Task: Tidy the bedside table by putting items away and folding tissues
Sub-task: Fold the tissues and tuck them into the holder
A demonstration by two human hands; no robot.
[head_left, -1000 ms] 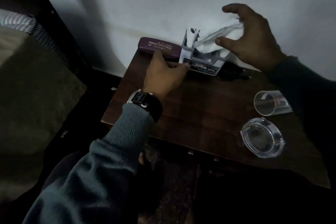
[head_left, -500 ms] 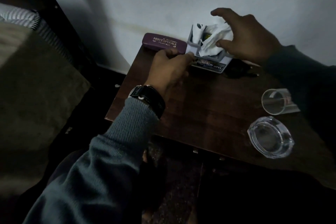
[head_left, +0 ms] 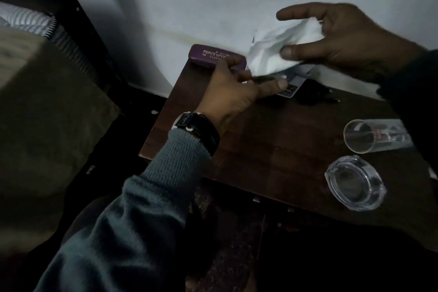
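Note:
My right hand (head_left: 341, 35) holds a crumpled white tissue (head_left: 282, 47) between thumb and fingers, lifted above the back of the dark wooden bedside table (head_left: 272, 147). Under the tissue stands a small grey tissue holder (head_left: 292, 86), mostly hidden. My left hand (head_left: 234, 92) rests on the table with its fingers pressed against the holder's front. A maroon glasses case (head_left: 211, 55) lies at the table's back left corner, partly behind my left hand.
A clear drinking glass (head_left: 369, 136) lies on its side at the right. In front of it sits a clear glass ashtray (head_left: 354, 182). A black plug or cable (head_left: 315, 98) lies by the holder. A bed (head_left: 42, 92) is on the left, the wall behind.
My right hand has lifted the tissue up and to the right, out of the holder. My left hand stays against the holder's front.

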